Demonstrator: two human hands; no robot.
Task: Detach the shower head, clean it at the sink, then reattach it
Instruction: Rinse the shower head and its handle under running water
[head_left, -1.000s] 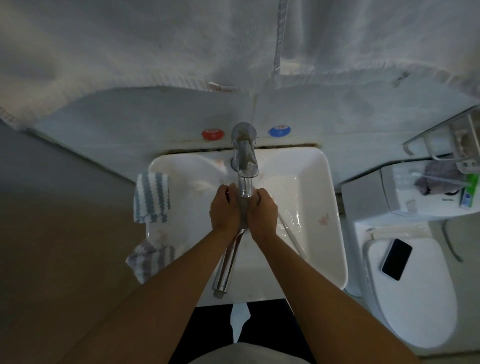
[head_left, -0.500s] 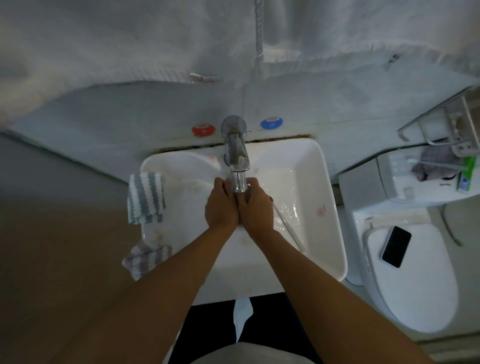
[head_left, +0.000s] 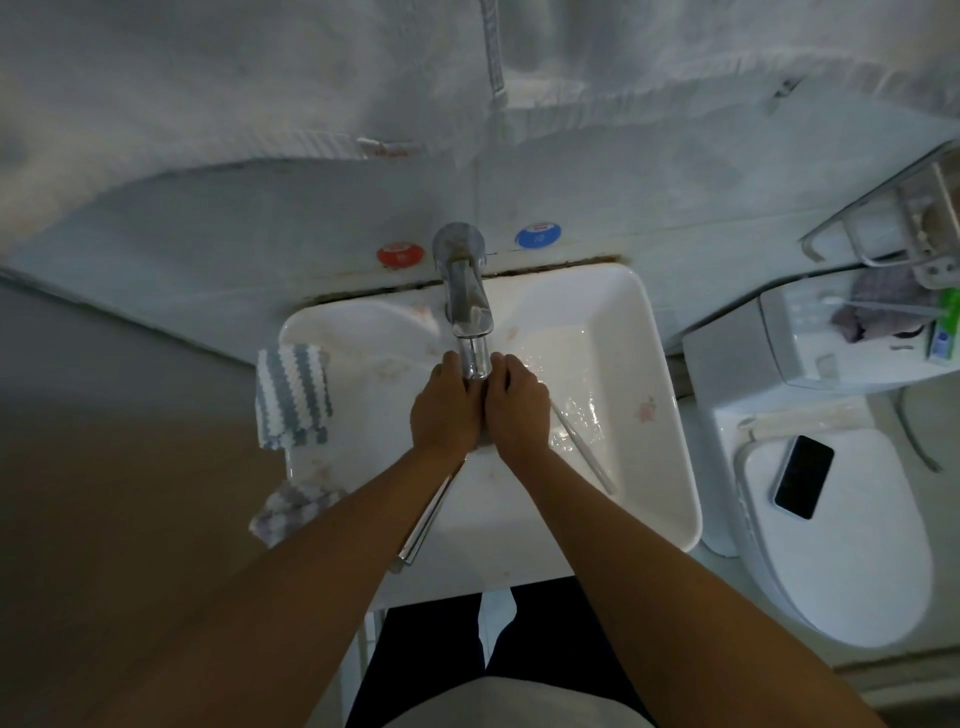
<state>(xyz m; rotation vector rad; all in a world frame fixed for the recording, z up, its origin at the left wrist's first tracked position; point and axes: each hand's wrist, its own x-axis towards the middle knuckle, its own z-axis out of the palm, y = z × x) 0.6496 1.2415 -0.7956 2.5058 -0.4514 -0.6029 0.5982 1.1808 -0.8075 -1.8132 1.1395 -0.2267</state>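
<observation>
The chrome shower head (head_left: 423, 525) is held over the white sink (head_left: 670, 441), directly below the spout of the chrome faucet (head_left: 465, 296). Only its long handle shows, slanting down-left from under my left wrist; the head end is hidden by my hands. My left hand (head_left: 444, 410) and my right hand (head_left: 519, 405) are side by side, backs up, with fingers curled down round the hidden head. Wet patches glisten in the basin to the right of my hands.
A grey-and-white striped cloth (head_left: 293, 395) hangs over the sink's left rim, with a second cloth (head_left: 291, 512) below it. A thin clear rod (head_left: 582, 447) lies in the basin. Red knob (head_left: 400, 254) and blue knob (head_left: 538, 236) flank the faucet. A phone (head_left: 802, 475) lies on the toilet lid (head_left: 857, 571).
Both hands stay together under the spout. The chrome handle, hidden half a second ago, shows again below my left wrist. The view has shifted slightly.
</observation>
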